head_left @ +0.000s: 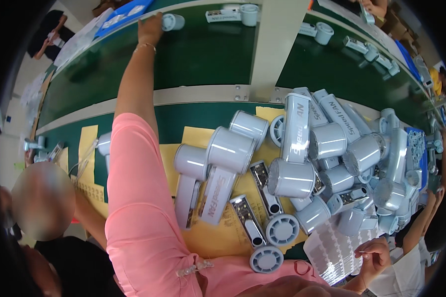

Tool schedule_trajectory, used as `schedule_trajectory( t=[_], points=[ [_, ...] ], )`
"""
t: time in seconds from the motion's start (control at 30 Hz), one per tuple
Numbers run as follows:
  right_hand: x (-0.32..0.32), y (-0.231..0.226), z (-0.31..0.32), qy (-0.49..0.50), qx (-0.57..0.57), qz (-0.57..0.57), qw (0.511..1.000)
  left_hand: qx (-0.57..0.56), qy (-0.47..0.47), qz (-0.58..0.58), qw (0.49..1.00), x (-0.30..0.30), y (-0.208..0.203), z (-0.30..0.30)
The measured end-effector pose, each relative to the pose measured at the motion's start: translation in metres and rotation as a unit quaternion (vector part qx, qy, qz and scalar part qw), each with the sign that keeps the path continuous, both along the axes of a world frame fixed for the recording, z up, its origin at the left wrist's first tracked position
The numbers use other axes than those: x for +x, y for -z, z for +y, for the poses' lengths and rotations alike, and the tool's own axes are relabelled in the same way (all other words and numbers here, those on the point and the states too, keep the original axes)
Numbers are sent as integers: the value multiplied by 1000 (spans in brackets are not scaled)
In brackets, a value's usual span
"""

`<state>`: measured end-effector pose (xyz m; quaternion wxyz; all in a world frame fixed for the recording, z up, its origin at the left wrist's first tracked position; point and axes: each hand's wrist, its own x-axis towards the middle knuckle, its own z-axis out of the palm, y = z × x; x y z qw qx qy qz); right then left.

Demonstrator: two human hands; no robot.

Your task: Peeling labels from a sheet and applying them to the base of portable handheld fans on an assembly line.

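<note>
Dozens of pale grey fan housings (302, 163) lay heaped on the yellow sheet (218, 237) below me. Nearest, my right hand (376, 257) pinched the edge of a sticker sheet (332, 250) between curled fingers. Far off, my left hand (150, 27) reached across the green conveyor belt (203, 54), fingers beside a grey fan part (173, 22); from here it probably gripped it, though I could not tell.

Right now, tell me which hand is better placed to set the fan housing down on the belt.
Left. The left hand is stretched out over the green conveyor belt, touching the grey fan housing. The right hand sits low by the sticker sheet.
</note>
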<state>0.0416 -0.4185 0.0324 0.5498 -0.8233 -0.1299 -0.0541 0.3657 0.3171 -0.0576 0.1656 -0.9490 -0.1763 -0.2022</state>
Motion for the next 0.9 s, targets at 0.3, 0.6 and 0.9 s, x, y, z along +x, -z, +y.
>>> schedule_trajectory(
  t=[0.3,0.6,0.9],
  points=[
    [-22,-27,1,-127,90,-80,984,-876,159,-387,241,-137,-85,-104],
    [-102,-3,144,-309,201,240,898,-903,243,-310,173,-341,-89,-258],
    [-95,72,267,-286,-22,-21,958,-839,101,-350,405,-496,-33,-323]
  ],
)
